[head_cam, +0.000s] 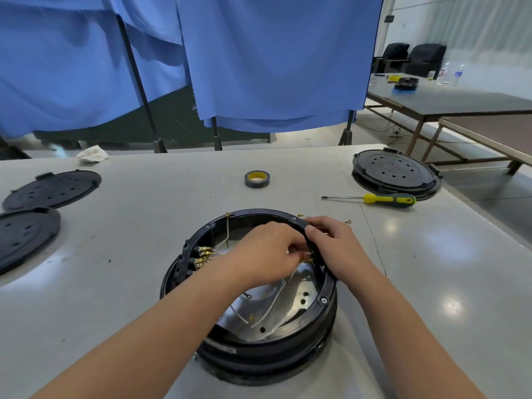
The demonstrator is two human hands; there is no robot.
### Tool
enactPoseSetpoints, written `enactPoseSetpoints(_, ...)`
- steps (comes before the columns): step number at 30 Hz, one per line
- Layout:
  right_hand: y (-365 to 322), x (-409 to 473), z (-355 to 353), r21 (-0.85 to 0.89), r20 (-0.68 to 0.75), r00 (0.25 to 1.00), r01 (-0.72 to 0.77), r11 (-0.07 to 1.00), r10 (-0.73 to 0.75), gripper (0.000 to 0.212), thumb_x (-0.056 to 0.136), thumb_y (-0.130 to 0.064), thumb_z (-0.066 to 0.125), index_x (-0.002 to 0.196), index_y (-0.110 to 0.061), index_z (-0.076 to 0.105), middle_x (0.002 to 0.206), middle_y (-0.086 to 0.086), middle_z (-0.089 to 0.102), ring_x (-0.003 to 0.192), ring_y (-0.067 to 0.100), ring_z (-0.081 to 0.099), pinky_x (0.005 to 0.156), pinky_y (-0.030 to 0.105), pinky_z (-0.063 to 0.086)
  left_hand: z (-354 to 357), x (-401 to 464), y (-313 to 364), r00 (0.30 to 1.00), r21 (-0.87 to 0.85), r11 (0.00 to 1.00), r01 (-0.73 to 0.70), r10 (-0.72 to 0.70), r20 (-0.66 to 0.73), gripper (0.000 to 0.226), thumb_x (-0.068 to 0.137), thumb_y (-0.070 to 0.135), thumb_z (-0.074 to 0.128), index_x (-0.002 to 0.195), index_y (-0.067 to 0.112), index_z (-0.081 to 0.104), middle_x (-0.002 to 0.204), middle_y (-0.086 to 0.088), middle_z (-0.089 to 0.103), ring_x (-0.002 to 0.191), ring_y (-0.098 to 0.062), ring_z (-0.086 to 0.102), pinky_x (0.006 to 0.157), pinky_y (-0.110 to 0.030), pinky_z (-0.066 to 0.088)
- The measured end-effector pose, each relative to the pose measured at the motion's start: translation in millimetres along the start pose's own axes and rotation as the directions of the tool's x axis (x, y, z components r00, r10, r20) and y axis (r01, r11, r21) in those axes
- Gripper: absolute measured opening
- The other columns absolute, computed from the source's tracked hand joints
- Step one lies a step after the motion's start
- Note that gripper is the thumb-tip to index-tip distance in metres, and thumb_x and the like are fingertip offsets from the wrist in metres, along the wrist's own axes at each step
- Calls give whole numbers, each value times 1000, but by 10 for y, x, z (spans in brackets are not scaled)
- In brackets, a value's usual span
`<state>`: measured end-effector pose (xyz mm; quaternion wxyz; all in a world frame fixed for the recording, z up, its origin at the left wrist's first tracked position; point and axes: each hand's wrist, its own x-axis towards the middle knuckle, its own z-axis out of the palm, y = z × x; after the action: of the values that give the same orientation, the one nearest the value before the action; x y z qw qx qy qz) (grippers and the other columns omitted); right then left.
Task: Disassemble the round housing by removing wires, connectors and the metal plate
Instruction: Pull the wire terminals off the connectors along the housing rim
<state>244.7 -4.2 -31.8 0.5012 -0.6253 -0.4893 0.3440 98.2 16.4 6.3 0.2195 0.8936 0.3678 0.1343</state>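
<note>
The round black housing point(267, 349) stands open-topped on the grey table in front of me. A shiny metal plate point(299, 298) lies at its bottom with white wires point(272, 305) across it. Brass connectors point(203, 256) sit on the left inner wall. My left hand point(266, 251) reaches inside and pinches a brass connector at the right inner wall. My right hand point(335, 249) grips the housing's right rim, thumb over the edge. A loose wire end with a ring terminal point(347, 222) lies just beyond that hand.
A yellow-green screwdriver point(387, 199) and a roll of tape point(257, 179) lie beyond the housing. Black round lids point(53, 189) sit at the left, another housing with a lid point(395, 174) at the far right. A crumpled cloth point(92, 154) lies at the far-left edge.
</note>
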Motion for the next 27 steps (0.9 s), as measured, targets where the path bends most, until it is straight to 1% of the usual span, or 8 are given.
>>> enactPoseSetpoints(3, 4, -5, -1, 7, 1, 1000, 5, 1000, -5, 18, 92, -14, 55, 105, -20, 66, 103, 1, 68, 95, 14, 64, 83, 27, 50, -5, 2, 21, 1000, 86, 996, -22, 22, -4, 16, 87, 16, 54, 81, 14, 69, 61, 1, 58, 63, -19, 52, 59, -29, 33)
enactPoseSetpoints(6, 12, -7, 3, 9, 2, 1000, 10, 1000, -11, 17, 92, -15, 55, 103, -21, 67, 103, 2, 68, 96, 15, 64, 85, 30, 51, -7, 3, 36, 999, 146, 989, -36, 38, -14, 16, 82, 11, 51, 78, 10, 67, 60, -2, 55, 61, -22, 47, 57, -29, 25)
enactPoseSetpoints(12, 30, -4, 5, 24, -7, 1000, 17, 1000, -17, 18, 91, -13, 56, 103, -21, 66, 103, 1, 68, 95, 14, 64, 82, 26, 50, 2, 3, 33, 998, 167, 985, -46, 52, -36, 16, 82, 13, 52, 75, 10, 66, 62, -5, 59, 64, -25, 53, 59, -28, 26)
enactPoseSetpoints(15, 26, -8, 1, 23, -12, 1000, 23, 999, -22, 16, 91, -14, 56, 100, -22, 66, 102, -1, 67, 92, 11, 63, 78, 21, 47, -16, -22, -19, 999, 103, 995, 2, 2, -42, 17, 84, 19, 57, 71, 16, 66, 59, 1, 58, 62, -18, 52, 57, -26, 32)
enactPoseSetpoints(17, 25, -6, -1, 10, -16, 1000, 18, 1000, -18, 16, 91, -15, 57, 100, -23, 67, 101, -3, 67, 92, 9, 62, 78, 20, 46, -35, -39, -97, 996, 29, 997, 74, -73, -43, 13, 86, 25, 62, 80, 21, 73, 65, 4, 63, 65, -12, 56, 62, -26, 42)
enactPoseSetpoints(20, 17, -3, 1, 13, -12, 1000, 6, 1000, -5, 18, 91, -17, 57, 104, -20, 68, 102, -4, 66, 93, 9, 62, 77, 19, 46, -38, -58, -174, 990, -65, 988, 139, -140, -25, 13, 88, 30, 63, 89, 25, 76, 75, 8, 69, 70, -7, 60, 69, -27, 50)
enactPoseSetpoints(23, 17, -6, -3, 18, -13, 1000, -1, 1000, 1, 20, 91, -16, 57, 107, -18, 68, 101, -2, 68, 93, 10, 63, 78, 21, 47, -39, -60, -170, 990, -103, 985, 138, -138, 4, 14, 89, 29, 63, 94, 26, 75, 84, 9, 72, 81, -6, 64, 81, -34, 54)
enactPoseSetpoints(27, 38, -8, -3, 38, -7, 1000, 7, 999, -7, 18, 91, -15, 57, 104, -20, 68, 99, -1, 69, 92, 11, 64, 77, 21, 47, -85, -81, -135, 994, -214, 972, 97, -104, -20, 10, 88, 27, 66, 91, 29, 75, 87, 10, 72, 84, -5, 66, 82, -32, 54)
